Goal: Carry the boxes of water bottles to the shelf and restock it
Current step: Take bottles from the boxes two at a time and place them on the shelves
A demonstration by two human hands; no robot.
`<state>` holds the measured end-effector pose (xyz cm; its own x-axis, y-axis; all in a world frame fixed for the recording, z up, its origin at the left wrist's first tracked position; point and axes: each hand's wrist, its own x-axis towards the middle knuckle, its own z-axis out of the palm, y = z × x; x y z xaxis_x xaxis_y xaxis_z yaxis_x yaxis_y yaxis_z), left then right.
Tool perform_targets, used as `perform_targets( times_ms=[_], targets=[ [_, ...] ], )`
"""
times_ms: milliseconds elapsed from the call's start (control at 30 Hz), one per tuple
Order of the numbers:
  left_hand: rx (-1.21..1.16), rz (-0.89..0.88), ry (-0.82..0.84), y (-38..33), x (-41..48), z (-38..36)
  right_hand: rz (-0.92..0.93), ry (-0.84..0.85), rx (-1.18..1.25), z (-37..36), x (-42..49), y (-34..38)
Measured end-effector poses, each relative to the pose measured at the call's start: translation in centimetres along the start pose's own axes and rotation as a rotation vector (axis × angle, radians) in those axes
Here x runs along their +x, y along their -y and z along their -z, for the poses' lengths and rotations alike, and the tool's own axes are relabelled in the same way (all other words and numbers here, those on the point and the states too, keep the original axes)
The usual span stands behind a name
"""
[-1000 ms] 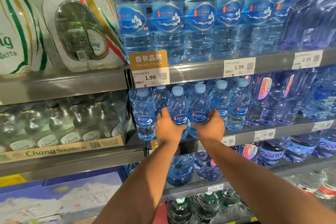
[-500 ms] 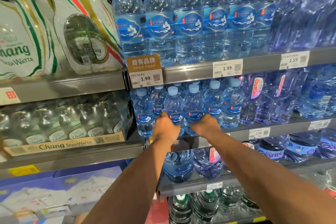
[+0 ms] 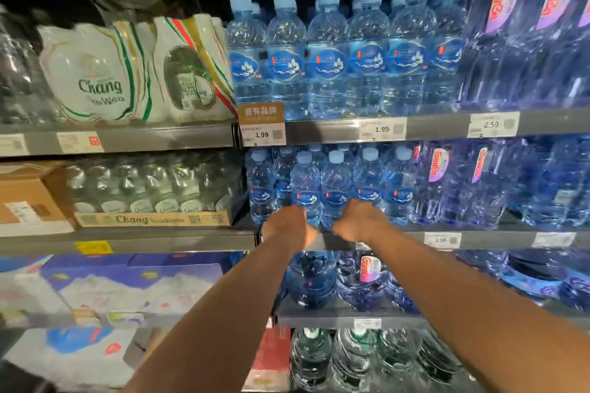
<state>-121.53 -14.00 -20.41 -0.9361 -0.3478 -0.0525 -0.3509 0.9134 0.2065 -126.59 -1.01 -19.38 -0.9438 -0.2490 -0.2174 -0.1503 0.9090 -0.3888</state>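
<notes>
The shelf (image 3: 498, 238) being restocked ran across the middle of the view, and its row of small blue-capped water bottles (image 3: 399, 188) stood upright and tightly packed at its front edge, with taller bottles (image 3: 329, 57) of the same label on the tier at twelve o'clock and a Chang soda-water tray (image 3: 153, 218) at nine o'clock. The step in hand looked like seating and facing up the last bottles placed. Both arms reached in from six o'clock, the left grip (image 3: 287, 226) against the base of one front bottle (image 3: 305, 188) and the right grip (image 3: 360, 222) against its three o'clock neighbour (image 3: 335, 188). The fingers lay past the knuckles and motion blur smeared them, so I could not tell whether either grip was closed round its bottle or only pressing it. The next move probably called for nudging both bottles flush with the row, letting go without tipping them, then fetching more stock. Against the earlier frame, both grips sat on the same two bottles, while the view had tilted up and toward nine o'clock, bringing a cardboard box (image 3: 25, 195) into sight.
</notes>
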Motion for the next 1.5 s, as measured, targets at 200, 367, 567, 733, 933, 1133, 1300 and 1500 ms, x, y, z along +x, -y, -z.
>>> perform_targets(
  times_ms=[200, 367, 567, 733, 933, 1133, 1300, 1500],
  targets=[
    [-0.097, -0.020, 0.058, 2.1, -3.0, -0.3, 0.026, 0.006, -0.024, -2.2, -3.2, 1.2],
    [-0.119, -0.082, 0.081, 6.0, -6.2, -1.6, 0.008, 0.019, -0.038, -6.3, -6.1, 2.9],
    [-0.095, -0.106, 0.242, 12.7, -10.4, -6.4, -0.066, 0.118, -0.007, -14.9, -10.6, 4.4],
    [-0.082, -0.052, 0.340, 16.5, -12.9, -12.3, -0.117, 0.209, 0.020, -21.8, -13.1, 4.2],
    [-0.132, 0.010, 0.501, 18.7, -13.7, -20.1, -0.143, 0.386, -0.049, -29.6, -12.0, 1.9],
    [-0.031, 0.099, 0.718, 19.4, -12.8, -29.1, -0.168, 0.504, -0.038, -38.0, -9.3, -2.5],
    [-0.074, 0.176, 0.804, 20.5, -13.0, -38.1, -0.315, 0.625, 0.112, -47.2, -9.0, -7.3],
    [-0.156, 0.290, 0.922, 24.3, -13.8, -52.1, -0.556, 0.730, 0.224, -60.0, -7.9, -12.3]
  ],
)
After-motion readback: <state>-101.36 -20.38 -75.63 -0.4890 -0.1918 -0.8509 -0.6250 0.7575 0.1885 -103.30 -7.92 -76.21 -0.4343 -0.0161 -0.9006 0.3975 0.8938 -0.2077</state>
